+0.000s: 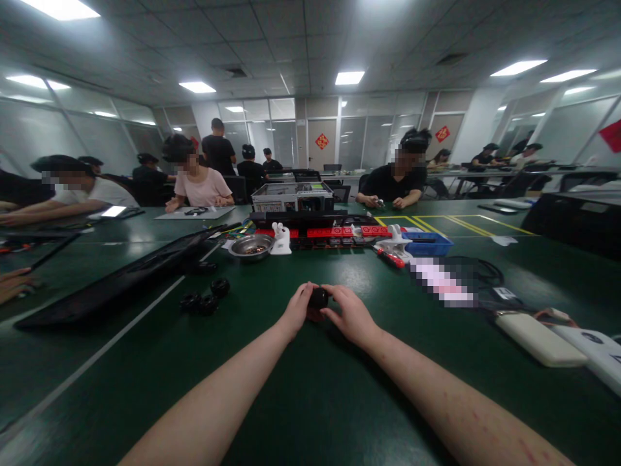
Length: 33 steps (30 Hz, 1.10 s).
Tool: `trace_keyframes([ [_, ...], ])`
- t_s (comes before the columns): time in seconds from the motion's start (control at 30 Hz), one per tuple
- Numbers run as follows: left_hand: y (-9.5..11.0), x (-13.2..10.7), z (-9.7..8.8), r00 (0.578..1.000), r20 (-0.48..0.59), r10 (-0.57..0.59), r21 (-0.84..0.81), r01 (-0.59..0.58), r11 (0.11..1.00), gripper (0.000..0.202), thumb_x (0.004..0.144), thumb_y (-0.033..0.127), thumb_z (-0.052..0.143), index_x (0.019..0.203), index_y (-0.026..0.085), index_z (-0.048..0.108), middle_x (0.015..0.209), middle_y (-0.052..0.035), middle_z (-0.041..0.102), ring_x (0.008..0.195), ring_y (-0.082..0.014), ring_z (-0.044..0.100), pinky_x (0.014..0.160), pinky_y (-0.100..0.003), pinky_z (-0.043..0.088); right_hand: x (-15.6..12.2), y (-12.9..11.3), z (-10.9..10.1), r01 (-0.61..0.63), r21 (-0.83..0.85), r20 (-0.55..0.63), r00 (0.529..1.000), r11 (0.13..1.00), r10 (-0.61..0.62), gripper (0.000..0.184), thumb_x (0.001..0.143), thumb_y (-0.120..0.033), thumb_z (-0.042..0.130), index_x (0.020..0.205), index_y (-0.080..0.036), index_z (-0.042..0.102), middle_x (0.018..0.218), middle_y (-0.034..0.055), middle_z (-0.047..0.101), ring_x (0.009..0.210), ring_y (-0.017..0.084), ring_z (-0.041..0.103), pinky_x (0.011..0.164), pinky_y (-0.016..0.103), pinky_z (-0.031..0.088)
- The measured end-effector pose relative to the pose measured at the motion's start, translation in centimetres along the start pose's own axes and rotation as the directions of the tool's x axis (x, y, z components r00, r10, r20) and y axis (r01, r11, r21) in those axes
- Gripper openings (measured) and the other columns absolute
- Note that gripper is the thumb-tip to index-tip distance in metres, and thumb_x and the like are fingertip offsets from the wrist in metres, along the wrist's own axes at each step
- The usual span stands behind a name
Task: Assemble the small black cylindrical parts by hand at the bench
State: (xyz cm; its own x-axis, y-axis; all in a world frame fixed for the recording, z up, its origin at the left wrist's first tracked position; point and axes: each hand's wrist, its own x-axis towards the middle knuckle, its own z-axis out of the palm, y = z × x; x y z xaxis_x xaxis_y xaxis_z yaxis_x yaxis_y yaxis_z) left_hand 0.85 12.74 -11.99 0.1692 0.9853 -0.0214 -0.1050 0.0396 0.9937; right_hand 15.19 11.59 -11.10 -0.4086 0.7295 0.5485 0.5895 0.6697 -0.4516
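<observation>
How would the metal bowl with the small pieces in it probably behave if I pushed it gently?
The metal bowl would probably keep its shape, since its shiny wall looks rigid. It may slide across the green table, whose surface looks smooth. The small copper-coloured pieces appear loose inside, so they could shift or rattle.

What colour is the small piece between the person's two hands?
The small piece is black; it shows in the head view, the only one.
</observation>
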Motion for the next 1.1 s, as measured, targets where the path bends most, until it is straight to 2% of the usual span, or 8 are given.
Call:
trace_keyframes([
  [0.13,0.0,0.2,-0.1,1.0,-0.008,-0.024,0.05,0.024,0.998,0.039,0.07,0.05,0.043,0.088,0.015,0.042,0.051,0.0022,0.05,0.035,-0.0097,0.049,0.031,-0.016,0.032,0.0,-0.4,0.0,0.033,-0.001,0.004,0.999,0.999,-0.033,0.043,0.069,-0.019,0.053,0.111,-0.022,0.043,0.103,0.0065,0.049,0.096,0.019,0.044,0.083,0.034,0.036],
  [0.27,0.0,0.2,0.2,0.998,-0.06,0.019,0.096,-0.013,0.995,0.03,0.07,0.04,0.047,0.086,0.016,0.044,0.054,0.0024,0.05,0.036,-0.0074,0.048,0.03,-0.014,0.03,0.1,0.6,0.4,-0.17,0.098,-0.029,0.984,0.981,0.174,0.041,0.074,-0.035,0.048,0.111,-0.017,0.043,0.096,0.0068,0.054,0.086,0.017,0.05,0.075,0.031,0.039],
  [0.37,0.1,0.2,0.3,0.998,-0.061,-0.005,0.115,0.012,0.993,0.026,0.07,0.033,0.045,0.089,0.016,0.042,0.063,0.001,0.051,0.039,-0.007,0.049,0.031,-0.014,0.032,0.2,1.5,0.5,-0.354,0.132,0.048,0.935,0.926,0.351,0.04,0.082,-0.043,0.029,0.082,-0.015,0.056,0.068,0.003,0.057,0.063,0.014,0.052,0.059,0.026,0.039],
  [0.47,-0.1,0.0,0.3,0.999,-0.046,0.026,0.168,-0.018,0.986,0.028,0.067,0.027,0.048,0.092,0.018,0.042,0.072,-0.0004,0.051,0.045,-0.0075,0.051,0.033,-0.014,0.035,0.3,1.8,0.4,-0.417,0.132,0.152,0.905,0.899,0.397,0.052,0.082,-0.049,0.022,0.059,-0.015,0.054,0.05,-0.0002,0.051,0.049,0.012,0.048,0.049,0.023,0.033],
  [0.63,-0.4,-0.2,0.3,0.991,-0.012,0.134,0.229,-0.127,0.965,0.034,0.065,0.027,0.053,0.096,0.021,0.043,0.082,-0.0013,0.05,0.056,-0.0087,0.053,0.035,-0.013,0.038,0.4,1.4,0.3,-0.313,0.087,0.149,0.943,0.946,0.298,0.046,0.083,-0.044,0.026,0.057,-0.015,0.052,0.052,-0.0006,0.05,0.052,0.011,0.047,0.049,0.022,0.032],
  [0.77,-0.4,0.1,0.1,0.997,-0.02,0.074,0.109,-0.071,0.991,0.034,0.071,0.042,0.044,0.096,0.02,0.041,0.075,-0.0009,0.052,0.05,-0.0089,0.053,0.034,-0.014,0.037,0.2,0.9,0.2,-0.179,0.011,0.071,0.981,0.984,0.178,0.022,0.076,-0.034,0.045,0.085,-0.016,0.055,0.075,0.0031,0.057,0.07,0.015,0.05,0.061,0.025,0.038],
  [0.9,-0.3,0.5,0.0,1.0,-0.01,-0.023,0.049,0.024,0.999,0.037,0.071,0.047,0.042,0.093,0.017,0.04,0.061,0.0007,0.052,0.039,-0.0093,0.051,0.032,-0.016,0.035,0.0,0.3,0.1,-0.057,-0.005,0.024,0.998,0.998,0.057,0.038,0.069,-0.023,0.055,0.105,-0.017,0.046,0.091,0.0059,0.055,0.085,0.017,0.049,0.074,0.03,0.039],
  [1.1,0.2,0.3,0.1,0.998,-0.027,-0.062,0.01,0.062,0.998,0.03,0.071,0.039,0.046,0.091,0.017,0.043,0.061,0.0012,0.052,0.039,-0.0076,0.05,0.032,-0.015,0.034,-0.1,0.2,0.2,-0.143,0.023,0.022,0.989,0.989,0.143,0.035,0.074,-0.032,0.048,0.105,-0.018,0.044,0.091,0.0055,0.054,0.083,0.017,0.05,0.073,0.03,0.039],
])
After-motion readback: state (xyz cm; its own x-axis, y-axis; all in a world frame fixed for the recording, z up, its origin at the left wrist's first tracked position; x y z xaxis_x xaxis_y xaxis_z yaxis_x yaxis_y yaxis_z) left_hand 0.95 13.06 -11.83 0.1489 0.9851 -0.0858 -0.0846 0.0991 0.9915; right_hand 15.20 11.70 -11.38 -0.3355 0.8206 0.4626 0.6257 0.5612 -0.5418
